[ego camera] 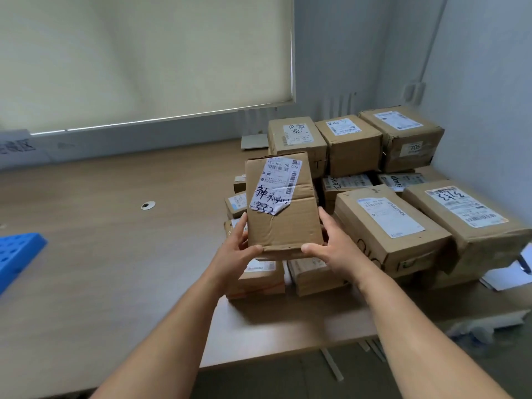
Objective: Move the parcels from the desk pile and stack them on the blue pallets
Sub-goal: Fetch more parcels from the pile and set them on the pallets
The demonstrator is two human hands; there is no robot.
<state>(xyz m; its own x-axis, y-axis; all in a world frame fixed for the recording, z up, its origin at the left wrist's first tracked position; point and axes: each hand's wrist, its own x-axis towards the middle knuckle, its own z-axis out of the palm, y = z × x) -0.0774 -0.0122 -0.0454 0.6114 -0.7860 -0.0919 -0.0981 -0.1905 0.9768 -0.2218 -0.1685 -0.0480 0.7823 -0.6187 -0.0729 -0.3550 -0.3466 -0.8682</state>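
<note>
A brown cardboard parcel (pixel 283 223) with a white shipping label and blue handwriting is held up in front of the desk pile. My left hand (pixel 234 250) grips its lower left edge and my right hand (pixel 335 244) grips its lower right edge, thumbs on the front face. Behind and to the right lies the pile of parcels (pixel 383 220), several brown boxes with white labels, stacked two layers deep on the desk. A corner of a blue pallet (pixel 17 251) with round holes shows at the left edge.
The brown desk (pixel 115 254) runs from the left to the right wall; its front edge is near me. A metal cable grommet (pixel 148 205) sits in the desktop. A closed roller blind (pixel 144 59) hangs behind. White papers (pixel 506 276) lie at the right.
</note>
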